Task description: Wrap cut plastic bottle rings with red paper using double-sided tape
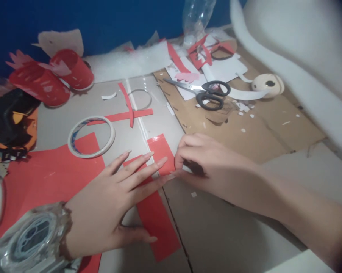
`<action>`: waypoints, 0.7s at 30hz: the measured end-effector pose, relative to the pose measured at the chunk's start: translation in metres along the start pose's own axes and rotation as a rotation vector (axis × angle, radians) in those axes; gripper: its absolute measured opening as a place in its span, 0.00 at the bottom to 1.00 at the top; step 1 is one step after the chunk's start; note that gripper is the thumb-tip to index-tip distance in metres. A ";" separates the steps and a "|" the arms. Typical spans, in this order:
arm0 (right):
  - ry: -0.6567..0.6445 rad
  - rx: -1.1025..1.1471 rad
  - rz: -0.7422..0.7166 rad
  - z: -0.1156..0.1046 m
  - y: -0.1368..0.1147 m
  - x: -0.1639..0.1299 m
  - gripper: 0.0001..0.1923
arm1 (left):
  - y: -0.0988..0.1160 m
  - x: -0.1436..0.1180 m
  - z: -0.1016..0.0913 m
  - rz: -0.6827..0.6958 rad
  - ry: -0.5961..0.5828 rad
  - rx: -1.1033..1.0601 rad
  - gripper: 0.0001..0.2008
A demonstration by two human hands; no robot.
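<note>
My left hand [108, 204] lies flat with its fingers stretched out over the red paper pieces on the tiled floor. Under its fingertips is a small red paper piece [161, 148] with a shiny upper end. A longer red paper strip [161, 227] runs beneath the palm and thumb. At the small piece's right edge, my right hand [207, 163] is closed in a pinch, thumb and forefinger together on its lower right corner. A large red sheet [46, 174] extends under my left wrist. On that sheet's upper corner rests a roll of tape [71, 140].
Black-handled scissors [209, 94] lie on a cardboard sheet [261, 132] among paper scraps. Two red cups [42, 85] stand at the back left, near a black glue gun [10, 121]. Narrow red strips [128, 108] cross behind my hands. A plastic bottle [197, 19] stands far back.
</note>
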State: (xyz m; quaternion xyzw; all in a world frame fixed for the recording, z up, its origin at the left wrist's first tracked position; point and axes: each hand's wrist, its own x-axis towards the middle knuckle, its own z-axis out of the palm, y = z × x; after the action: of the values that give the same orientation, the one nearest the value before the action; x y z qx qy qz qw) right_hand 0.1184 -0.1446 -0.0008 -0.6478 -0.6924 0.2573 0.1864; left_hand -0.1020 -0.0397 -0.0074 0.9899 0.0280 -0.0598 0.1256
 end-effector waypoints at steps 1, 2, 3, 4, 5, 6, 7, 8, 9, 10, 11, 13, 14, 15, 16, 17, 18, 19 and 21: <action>-0.001 0.000 0.001 0.000 -0.001 0.000 0.06 | 0.000 0.000 0.000 -0.001 0.007 0.001 0.43; 0.003 0.002 0.003 0.000 -0.001 0.000 0.06 | 0.000 -0.001 0.001 -0.003 0.014 0.001 0.43; 0.005 0.005 0.006 0.001 -0.002 0.000 0.06 | 0.000 -0.001 0.001 -0.005 0.023 0.001 0.42; 0.010 0.010 0.010 0.001 -0.002 0.000 0.06 | 0.000 -0.002 0.001 -0.008 0.031 0.001 0.43; 0.012 0.018 0.016 0.001 -0.002 0.000 0.06 | 0.000 -0.002 0.002 -0.013 0.040 0.002 0.43; 0.009 0.029 0.026 0.001 -0.002 0.000 0.06 | 0.001 -0.002 0.002 -0.021 0.050 0.003 0.43; 0.009 0.040 0.038 0.000 -0.003 -0.001 0.06 | 0.001 -0.003 0.002 -0.028 0.060 0.007 0.43; 0.005 0.052 0.054 -0.001 -0.003 -0.001 0.07 | 0.001 -0.003 0.002 -0.032 0.070 0.013 0.43; 0.006 0.065 0.068 -0.002 -0.003 -0.002 0.07 | 0.001 -0.003 0.002 -0.033 0.079 0.020 0.42; 0.008 0.082 0.082 -0.003 -0.003 -0.003 0.07 | 0.002 -0.003 0.002 -0.032 0.087 0.030 0.42; 0.011 0.102 0.098 -0.004 -0.004 -0.004 0.07 | 0.003 -0.003 0.002 -0.030 0.091 0.042 0.42; 0.027 0.147 0.136 -0.003 -0.005 -0.005 0.06 | 0.004 -0.003 0.002 -0.031 0.090 0.071 0.42; 0.035 0.166 0.159 -0.002 -0.005 -0.006 0.05 | 0.004 -0.004 0.003 -0.035 0.086 0.087 0.43; 0.046 0.176 0.179 0.001 -0.005 -0.006 0.07 | 0.004 -0.004 0.004 -0.040 0.076 0.102 0.44; 0.060 0.174 0.192 0.004 -0.006 -0.006 0.10 | 0.004 -0.005 0.006 -0.045 0.061 0.115 0.45; 0.072 0.156 0.192 0.008 -0.005 -0.006 0.12 | 0.003 -0.005 0.008 -0.050 0.041 0.123 0.45; 0.093 0.119 0.174 0.012 -0.005 -0.006 0.13 | 0.001 -0.005 0.010 -0.053 0.014 0.124 0.44; 0.109 0.069 0.143 0.016 -0.004 -0.006 0.13 | -0.001 -0.006 0.012 -0.040 -0.018 0.114 0.42; 0.127 -0.014 0.092 0.020 -0.004 -0.005 0.13 | -0.006 -0.006 0.015 0.003 -0.080 0.081 0.39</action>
State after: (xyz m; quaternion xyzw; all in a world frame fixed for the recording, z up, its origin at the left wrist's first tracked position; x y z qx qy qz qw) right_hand 0.1040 -0.1524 -0.0142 -0.6952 -0.6504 0.2191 0.2134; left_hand -0.1096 -0.0383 -0.0223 0.9910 0.0193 -0.1002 0.0866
